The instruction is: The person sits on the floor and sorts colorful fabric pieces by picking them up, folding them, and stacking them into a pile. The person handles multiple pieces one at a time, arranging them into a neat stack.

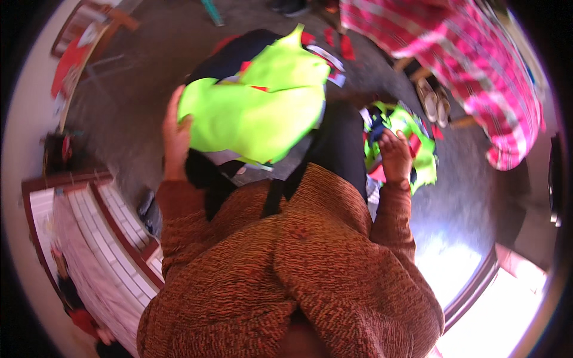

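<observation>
A large pile of bright yellow-green cloth pieces (248,122) lies across my lap, with bits of red, grey and dark cloth showing at its edges. At the pile's left edge is my left hand (175,134), its thumb against the cloth and its fingers curled along the side. Down to my right sits a second heap of cloth scraps (422,156) in yellow-green, navy, red and white. Over that heap my right hand (396,156) reaches, fingers stretched out and thumb apart. Nothing shows in its grasp, though the fingertips are slightly blurred.
Red scraps (347,48) lie on the grey floor ahead. At the far right, a pink checked cloth (441,51) drapes over furniture, with a pair of light shoes (434,101) beside it. A wooden frame with white slats (110,221) stands at left.
</observation>
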Demonstrator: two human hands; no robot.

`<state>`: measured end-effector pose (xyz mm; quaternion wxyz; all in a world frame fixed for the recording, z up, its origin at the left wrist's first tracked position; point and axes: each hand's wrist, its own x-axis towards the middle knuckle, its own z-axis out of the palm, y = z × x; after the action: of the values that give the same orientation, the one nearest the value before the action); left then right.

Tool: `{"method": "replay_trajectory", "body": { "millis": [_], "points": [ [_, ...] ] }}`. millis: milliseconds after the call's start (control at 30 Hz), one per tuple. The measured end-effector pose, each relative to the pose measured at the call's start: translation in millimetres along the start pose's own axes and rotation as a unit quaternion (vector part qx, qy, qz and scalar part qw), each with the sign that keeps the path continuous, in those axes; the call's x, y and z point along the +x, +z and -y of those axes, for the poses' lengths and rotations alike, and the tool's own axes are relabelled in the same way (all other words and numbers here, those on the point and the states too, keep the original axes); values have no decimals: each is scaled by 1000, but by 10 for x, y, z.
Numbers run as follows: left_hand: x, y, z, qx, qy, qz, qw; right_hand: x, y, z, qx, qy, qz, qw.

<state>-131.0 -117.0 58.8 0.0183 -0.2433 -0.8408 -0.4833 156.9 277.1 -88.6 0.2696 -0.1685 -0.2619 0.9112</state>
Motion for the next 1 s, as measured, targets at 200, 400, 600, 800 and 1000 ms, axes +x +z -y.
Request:
{"method": "replay_trajectory", "body": {
  "millis": [200, 400, 600, 800, 1000],
  "points": [
    [131, 83, -144, 240, 122, -7, 963, -249, -941, -441, -262, 147, -196, 934],
    [131, 690, -352, 329, 214, 86, 916, -607, -1871, -1341, -399, 324, -214, 831],
    [126, 983, -226, 323, 208, 101, 918, -708, -1910, -1832, -614, 294, -153, 717],
    [112, 1069, -278, 335, 176, 91, 921, -316, -2034, -2268, -623, 303, -161, 703],
    [109, 1025, -222, 368, 164, 113, 908, 42, -1359, -2120, -728, 396, -73, 555]
  ]
}}
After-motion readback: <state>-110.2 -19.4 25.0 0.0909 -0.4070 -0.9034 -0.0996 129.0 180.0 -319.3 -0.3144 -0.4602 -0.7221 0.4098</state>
